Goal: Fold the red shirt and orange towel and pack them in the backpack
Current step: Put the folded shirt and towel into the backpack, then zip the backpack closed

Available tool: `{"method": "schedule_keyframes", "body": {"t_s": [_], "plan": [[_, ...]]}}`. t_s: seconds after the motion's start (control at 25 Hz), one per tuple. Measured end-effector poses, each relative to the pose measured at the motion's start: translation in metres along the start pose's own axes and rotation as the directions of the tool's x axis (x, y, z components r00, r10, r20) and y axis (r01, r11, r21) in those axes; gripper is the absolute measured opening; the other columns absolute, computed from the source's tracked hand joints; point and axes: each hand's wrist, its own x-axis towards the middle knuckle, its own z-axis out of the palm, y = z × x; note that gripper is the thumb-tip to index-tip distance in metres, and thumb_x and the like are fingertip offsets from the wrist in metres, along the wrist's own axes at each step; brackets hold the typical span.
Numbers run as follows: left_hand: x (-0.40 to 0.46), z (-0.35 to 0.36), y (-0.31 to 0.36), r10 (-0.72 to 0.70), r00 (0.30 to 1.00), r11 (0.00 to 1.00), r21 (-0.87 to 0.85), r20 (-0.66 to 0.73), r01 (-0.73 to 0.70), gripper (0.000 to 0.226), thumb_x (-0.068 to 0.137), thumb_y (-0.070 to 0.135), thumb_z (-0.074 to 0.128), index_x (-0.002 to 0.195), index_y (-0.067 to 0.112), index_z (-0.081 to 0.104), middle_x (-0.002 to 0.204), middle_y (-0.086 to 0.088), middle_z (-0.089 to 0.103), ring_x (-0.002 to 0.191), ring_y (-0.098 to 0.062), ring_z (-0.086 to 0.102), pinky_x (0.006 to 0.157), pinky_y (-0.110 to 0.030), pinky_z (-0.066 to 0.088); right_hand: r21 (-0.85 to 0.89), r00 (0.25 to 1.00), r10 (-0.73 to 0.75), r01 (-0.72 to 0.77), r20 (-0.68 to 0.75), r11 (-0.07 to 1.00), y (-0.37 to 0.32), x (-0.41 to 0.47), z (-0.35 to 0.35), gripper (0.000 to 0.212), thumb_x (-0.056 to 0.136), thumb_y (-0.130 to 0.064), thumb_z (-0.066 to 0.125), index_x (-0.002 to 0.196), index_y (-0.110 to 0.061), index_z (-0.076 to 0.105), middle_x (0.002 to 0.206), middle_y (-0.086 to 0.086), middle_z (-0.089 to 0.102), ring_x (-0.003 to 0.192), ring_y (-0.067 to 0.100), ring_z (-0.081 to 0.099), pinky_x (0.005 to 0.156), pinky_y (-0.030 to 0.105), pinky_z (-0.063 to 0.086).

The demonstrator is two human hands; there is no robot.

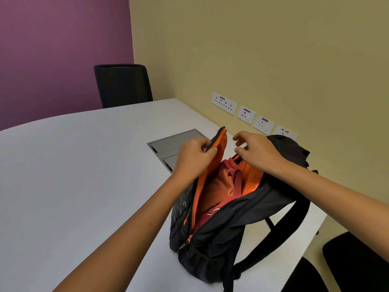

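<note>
In backpack (227, 232): shirt (219, 186) | left hand (195, 154) pinches flap | right hand (256, 150) loosely curled

Black backpack (235, 220), orange lining; red shirt (212, 216); orange towel (219, 186).

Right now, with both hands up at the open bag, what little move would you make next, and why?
Probably find the zipper pull and start closing the backpack. The red shirt and orange towel already sit inside; the left hand pinches the flap edge, and the right hand is at the opposite rim, seemingly holding nothing.
</note>
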Motion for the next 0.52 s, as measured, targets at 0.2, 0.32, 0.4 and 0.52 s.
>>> {"method": "schedule_keyframes", "body": {"t_s": [0.2,0.32,0.4,0.52], "plan": [[-0.03,0.008,0.0,0.09,0.903,0.964,-0.265,0.42,0.028,0.017,0.089,0.029,0.062,0.101,0.02,0.069,0.073,0.012,0.067,0.07,0.0,0.06,0.075,-0.03,0.051,0.058,0.879,-0.475,0.477,-0.041,0.877,-0.013,-0.028,-0.008,0.031,0.09,-0.035,0.05,0.118,-0.024,0.06,0.116,-0.009,0.061,0.113,0.014,0.052,0.096,0.035,0.041],[-0.053,0.004,-0.02,0.046,0.951,0.955,-0.294,0.307,0.049,0.016,0.088,0.029,0.06,0.092,0.019,0.071,0.082,0.006,0.07,0.081,-0.01,0.065,0.078,-0.034,0.054,-0.07,0.851,-0.481,0.504,0.211,0.861,-0.009,-0.048,-0.004,0.041,0.089,-0.06,0.038,0.119,-0.039,0.056,0.115,-0.019,0.061,0.124,0.012,0.043,0.099,0.047,0.036],[-0.074,0.004,-0.048,-0.03,0.985,0.974,-0.217,0.168,0.067,0.012,0.089,0.021,0.059,0.09,0.023,0.071,0.082,0.011,0.07,0.079,0.001,0.063,0.073,-0.019,0.049,-0.154,0.822,-0.455,0.526,0.342,0.836,-0.005,-0.06,-0.003,0.056,0.081,-0.074,0.037,0.121,-0.041,0.055,0.118,-0.019,0.056,0.126,0.009,0.037,0.103,0.043,0.028],[-0.115,0.007,-0.095,-0.229,0.967,0.97,-0.06,0.111,0.236,0.013,0.092,0.028,0.055,0.082,0.025,0.063,0.08,0.011,0.065,0.072,-0.001,0.058,0.069,-0.021,0.047,-0.243,0.783,-0.434,0.572,0.446,0.783,0.001,-0.073,-0.005,0.079,0.068,-0.082,0.04,0.132,-0.037,0.047,0.127,-0.017,0.046,0.131,0.008,0.025,0.104,0.038,0.013]]}}
